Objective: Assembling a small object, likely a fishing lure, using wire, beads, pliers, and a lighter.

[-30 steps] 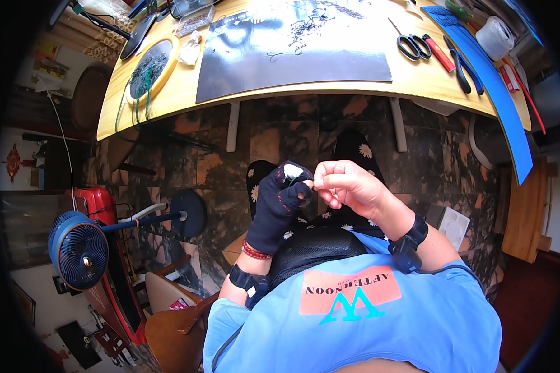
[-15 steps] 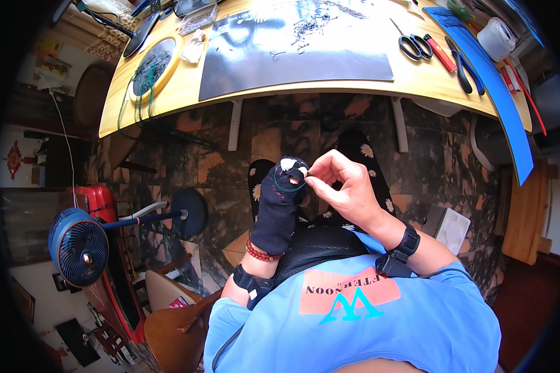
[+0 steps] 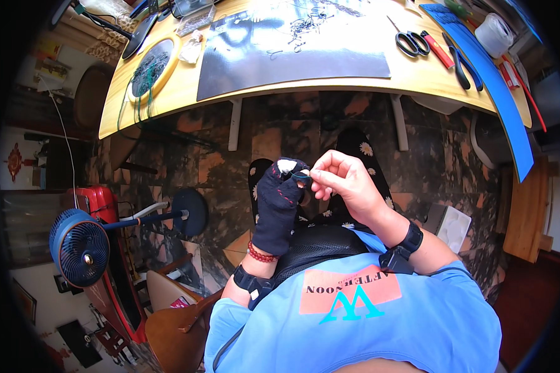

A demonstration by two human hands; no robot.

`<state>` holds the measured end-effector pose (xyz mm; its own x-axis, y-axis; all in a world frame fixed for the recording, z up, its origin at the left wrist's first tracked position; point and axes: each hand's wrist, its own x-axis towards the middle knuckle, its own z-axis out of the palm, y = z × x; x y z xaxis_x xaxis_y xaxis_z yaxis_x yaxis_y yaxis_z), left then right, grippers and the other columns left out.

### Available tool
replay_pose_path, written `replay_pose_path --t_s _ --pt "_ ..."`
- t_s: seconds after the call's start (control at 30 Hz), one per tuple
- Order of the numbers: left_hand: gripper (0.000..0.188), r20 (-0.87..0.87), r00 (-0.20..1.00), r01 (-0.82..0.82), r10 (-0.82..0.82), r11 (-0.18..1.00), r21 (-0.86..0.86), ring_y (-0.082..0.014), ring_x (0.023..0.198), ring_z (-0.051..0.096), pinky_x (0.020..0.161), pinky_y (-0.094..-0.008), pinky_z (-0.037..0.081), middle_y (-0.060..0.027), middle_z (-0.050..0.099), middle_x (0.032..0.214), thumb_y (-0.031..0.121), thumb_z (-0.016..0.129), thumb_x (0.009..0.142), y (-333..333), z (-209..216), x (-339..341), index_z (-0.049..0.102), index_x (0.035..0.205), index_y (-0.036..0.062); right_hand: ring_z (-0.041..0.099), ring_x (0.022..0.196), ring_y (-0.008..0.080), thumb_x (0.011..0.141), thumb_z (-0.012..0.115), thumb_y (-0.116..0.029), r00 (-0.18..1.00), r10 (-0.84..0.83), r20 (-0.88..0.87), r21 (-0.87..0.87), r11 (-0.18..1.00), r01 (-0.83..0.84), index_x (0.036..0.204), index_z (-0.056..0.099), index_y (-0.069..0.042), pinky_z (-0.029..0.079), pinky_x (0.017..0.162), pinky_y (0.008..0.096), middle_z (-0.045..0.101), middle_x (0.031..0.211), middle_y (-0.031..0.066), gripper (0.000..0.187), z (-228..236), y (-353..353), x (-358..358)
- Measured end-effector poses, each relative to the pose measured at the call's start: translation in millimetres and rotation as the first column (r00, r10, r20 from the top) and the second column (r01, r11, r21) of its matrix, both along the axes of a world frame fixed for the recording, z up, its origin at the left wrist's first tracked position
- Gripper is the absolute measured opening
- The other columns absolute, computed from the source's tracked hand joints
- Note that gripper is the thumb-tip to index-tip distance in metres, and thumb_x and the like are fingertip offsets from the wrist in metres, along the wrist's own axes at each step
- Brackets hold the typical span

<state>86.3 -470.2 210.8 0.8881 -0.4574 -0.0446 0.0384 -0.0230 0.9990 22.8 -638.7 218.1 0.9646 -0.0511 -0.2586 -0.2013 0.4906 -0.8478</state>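
Dark knit fabric covers the left hand (image 3: 279, 205), a fingerless glove with red stitching and white tape at one fingertip. Its grip and the bare right hand (image 3: 348, 186) both pinch a thin dark thread (image 3: 302, 176), held over the lap, below the wooden table (image 3: 168, 99). Keeping the strand taut and the pinches close together would steady it.

Home craft workshop; wooden workbench (image 3: 168, 102), cutting mat (image 3: 280, 56), scissors (image 3: 409, 42), pliers (image 3: 457, 59); floor fan (image 3: 79, 247).

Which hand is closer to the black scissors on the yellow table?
Right. The right hand is below the black scissors, slightly left of them; the gloved left hand is farther left and lower. Neither touches them.
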Motion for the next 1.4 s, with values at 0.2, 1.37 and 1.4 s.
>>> replay_pose_path --t_s 0.2,1.37,1.4 --pt "0.010 0.085 0.996 0.031 -0.030 0.999 -0.009 -0.0061 0.077 0.059 0.068 -0.0224 0.048 0.0010 0.066 0.092 0.007 0.072 0.091 -1.6 -0.9 -0.4 0.068 0.100 0.0066 0.062 0.063 0.0073 0.095 0.070 -0.016 0.977 0.136 -0.165 0.388 0.919 -0.063 0.092 0.064 -0.008 0.051 0.058 0.0210 0.066 0.076 0.0011 0.010 -17.2 -9.1 1.9" --pt "0.013 0.138 0.986 0.080 -0.089 0.994 0.072 -0.0091 0.082 0.064 0.070 -0.0252 0.053 -0.0027 0.066 0.093 0.001 0.074 0.086 4.8 -3.4 4.9 0.069 0.098 0.0034 0.061 0.064 0.0081 0.094 0.071 -0.014 0.959 0.229 -0.165 0.456 0.880 -0.132 0.094 0.065 -0.006 0.050 0.056 0.0224 0.064 0.075 0.0011 0.010 -25.5 -14.2 2.1" --pt "0.013 0.138 0.986 0.079 -0.089 0.994 0.071 -0.0091 0.082 0.064 0.070 -0.0252 0.053 -0.0027 0.066 0.093 0.001 0.074 0.086 4.5 -1.1 4.1 0.069 0.098 0.0034 0.061 0.064 0.0081 0.094 0.071 -0.014 0.959 0.230 -0.165 0.456 0.880 -0.133 0.094 0.065 -0.006 0.050 0.056 0.0224 0.064 0.075 0.0011 0.010 -25.1 -14.0 2.1"
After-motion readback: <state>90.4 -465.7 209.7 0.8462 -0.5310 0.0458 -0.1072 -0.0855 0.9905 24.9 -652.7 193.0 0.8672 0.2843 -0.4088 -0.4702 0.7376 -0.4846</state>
